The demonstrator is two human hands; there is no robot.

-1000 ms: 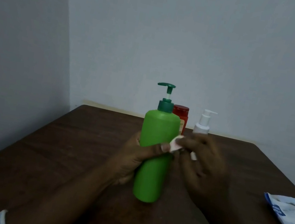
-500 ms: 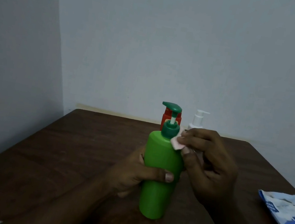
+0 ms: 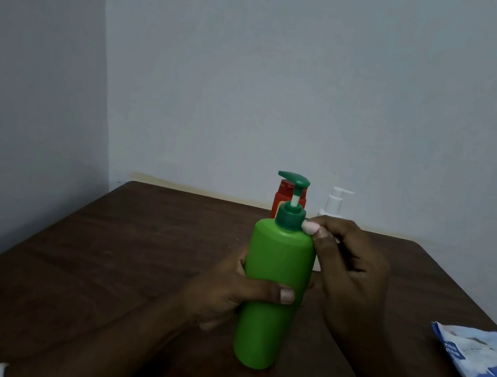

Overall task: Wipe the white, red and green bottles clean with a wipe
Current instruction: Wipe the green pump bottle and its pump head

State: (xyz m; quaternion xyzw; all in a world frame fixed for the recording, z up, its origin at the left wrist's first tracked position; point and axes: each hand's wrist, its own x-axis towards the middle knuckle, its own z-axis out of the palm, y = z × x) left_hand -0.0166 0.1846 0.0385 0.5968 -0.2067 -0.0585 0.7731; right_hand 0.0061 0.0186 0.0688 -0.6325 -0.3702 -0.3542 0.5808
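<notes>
at frame centre the left hand is clasping the green bottle while the right hand, pinching the wipe, is climbing from its side to the collar, likely finishing it.

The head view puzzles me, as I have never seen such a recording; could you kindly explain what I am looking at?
There is no machine here. A person wears one camera on the head, looking forward and down, so the two arms coming in from the bottom are that person's own. The left hand grips the green bottle round its middle and holds it upright. The right hand pinches a small wipe against the bottle's shoulder, beside the dark green pump collar. Behind it, partly hidden, a red bottle and a white bottle stand near the far edge of the brown table. A blue and white pack, probably of wipes, lies at the right.
</notes>
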